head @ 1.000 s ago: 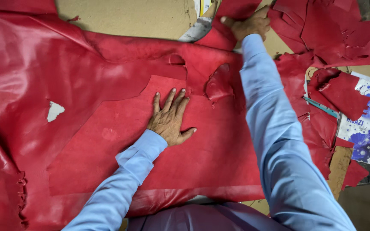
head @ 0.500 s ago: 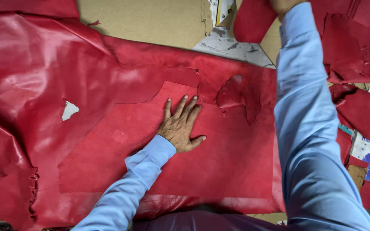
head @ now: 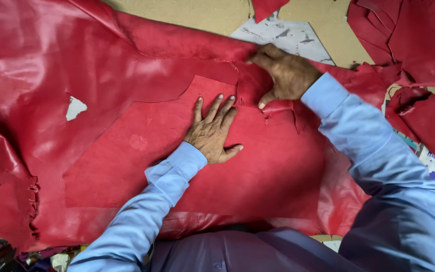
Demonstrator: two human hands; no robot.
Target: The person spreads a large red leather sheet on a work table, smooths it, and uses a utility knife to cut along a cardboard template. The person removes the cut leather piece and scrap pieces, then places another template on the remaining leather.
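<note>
Mid-frame, the left hand (head: 212,132) lies flat, fingers spread, pinning a matte red leather panel (head: 177,161) onto the glossy red hide (head: 51,85), while the right hand (head: 285,74), fingers curled, presses the hide's torn edge just above, apparently smoothing it flat.

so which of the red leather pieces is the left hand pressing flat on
The matte cut panel lying atop the big glossy hide; the left hand lies spread on it, unlike the loose scraps at right.

A tan board table (head: 205,15) is carrying a big red hide (head: 76,100) spreading across the left and middle. Red scraps (head: 409,35) are lying far right, a printed sheet (head: 288,35) lying far centre.
</note>
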